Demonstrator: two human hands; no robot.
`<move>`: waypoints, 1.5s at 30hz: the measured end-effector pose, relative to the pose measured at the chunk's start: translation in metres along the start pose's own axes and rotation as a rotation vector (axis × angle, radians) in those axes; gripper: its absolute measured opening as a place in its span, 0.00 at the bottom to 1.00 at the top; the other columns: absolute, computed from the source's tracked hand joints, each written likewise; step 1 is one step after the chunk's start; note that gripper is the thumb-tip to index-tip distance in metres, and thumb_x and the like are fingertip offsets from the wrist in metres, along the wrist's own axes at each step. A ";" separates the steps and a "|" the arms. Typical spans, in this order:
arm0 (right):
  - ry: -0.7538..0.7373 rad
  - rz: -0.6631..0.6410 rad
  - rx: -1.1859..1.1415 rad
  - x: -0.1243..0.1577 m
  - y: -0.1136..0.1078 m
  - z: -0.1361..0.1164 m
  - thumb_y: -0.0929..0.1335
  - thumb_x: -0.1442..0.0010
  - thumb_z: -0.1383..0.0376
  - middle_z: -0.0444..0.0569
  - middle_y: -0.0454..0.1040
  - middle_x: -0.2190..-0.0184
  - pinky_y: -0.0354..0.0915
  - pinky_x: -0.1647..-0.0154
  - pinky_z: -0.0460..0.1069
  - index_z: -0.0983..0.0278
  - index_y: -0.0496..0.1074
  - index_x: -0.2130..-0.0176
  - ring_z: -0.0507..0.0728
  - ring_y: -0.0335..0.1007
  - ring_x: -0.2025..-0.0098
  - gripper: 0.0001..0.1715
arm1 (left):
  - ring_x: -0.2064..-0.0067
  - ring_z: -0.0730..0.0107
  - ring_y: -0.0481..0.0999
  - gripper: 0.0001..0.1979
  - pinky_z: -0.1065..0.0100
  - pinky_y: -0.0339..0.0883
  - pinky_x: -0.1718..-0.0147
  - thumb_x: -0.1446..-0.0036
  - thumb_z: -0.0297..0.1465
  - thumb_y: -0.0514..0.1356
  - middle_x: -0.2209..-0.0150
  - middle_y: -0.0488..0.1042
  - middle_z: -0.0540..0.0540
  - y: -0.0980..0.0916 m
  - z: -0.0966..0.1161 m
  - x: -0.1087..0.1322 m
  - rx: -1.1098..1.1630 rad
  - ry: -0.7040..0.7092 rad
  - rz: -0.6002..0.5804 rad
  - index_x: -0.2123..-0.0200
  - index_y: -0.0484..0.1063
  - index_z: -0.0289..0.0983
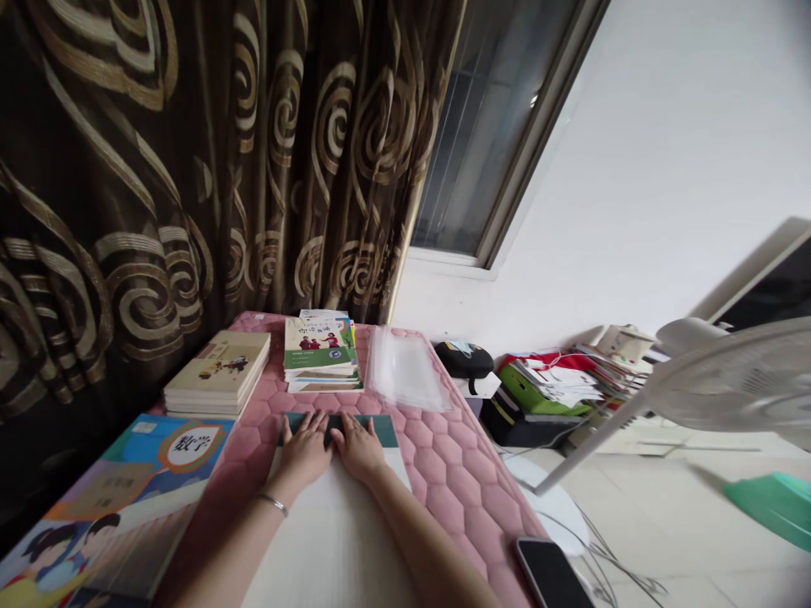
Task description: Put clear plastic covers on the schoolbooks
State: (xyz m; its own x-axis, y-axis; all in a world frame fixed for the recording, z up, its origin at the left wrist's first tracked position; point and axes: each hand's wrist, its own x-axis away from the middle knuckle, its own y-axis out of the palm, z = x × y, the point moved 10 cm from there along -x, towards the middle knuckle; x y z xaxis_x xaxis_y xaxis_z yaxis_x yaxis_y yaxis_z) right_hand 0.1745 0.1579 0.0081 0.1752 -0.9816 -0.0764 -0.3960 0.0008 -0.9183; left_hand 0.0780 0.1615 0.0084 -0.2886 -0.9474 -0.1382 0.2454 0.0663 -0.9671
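Both hands lie flat, side by side, on the dark green far band of a large pale book or sheet (335,549) resting on the pink quilted surface (437,473). My left hand (308,447), with a silver bracelet at its wrist, has its fingers spread. Close beside it, my right hand (359,445) also has its fingers spread, pointing away from me. Beyond them are a stack of booklets with a green and white cover (320,346) and a pile of clear plastic sleeves (406,367). Neither hand grips anything visible.
Beige books (219,371) are stacked at the left behind a large blue textbook (127,507). A phone (551,572) lies at the near right edge. Past that edge stand a white fan (728,380), cables and bags with papers. A patterned curtain (285,152) hangs behind.
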 end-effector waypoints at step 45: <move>0.154 0.052 0.152 0.026 -0.030 0.068 0.55 0.31 0.56 0.59 0.60 0.36 0.41 0.32 0.61 0.69 0.57 0.35 0.62 0.53 0.33 0.32 | 0.33 0.52 0.58 0.32 0.35 0.32 0.36 0.38 0.43 0.48 0.34 0.58 0.38 -0.002 -0.014 0.004 0.001 0.026 -0.050 0.34 0.55 0.37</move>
State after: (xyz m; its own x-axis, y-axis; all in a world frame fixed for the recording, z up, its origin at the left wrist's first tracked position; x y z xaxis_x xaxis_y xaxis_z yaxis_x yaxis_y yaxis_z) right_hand 0.2519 0.1458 0.0070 0.0135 -0.9970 -0.0756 -0.2586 0.0696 -0.9635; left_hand 0.0637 0.1620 0.0066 -0.3243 -0.9411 -0.0955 0.2308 0.0191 -0.9728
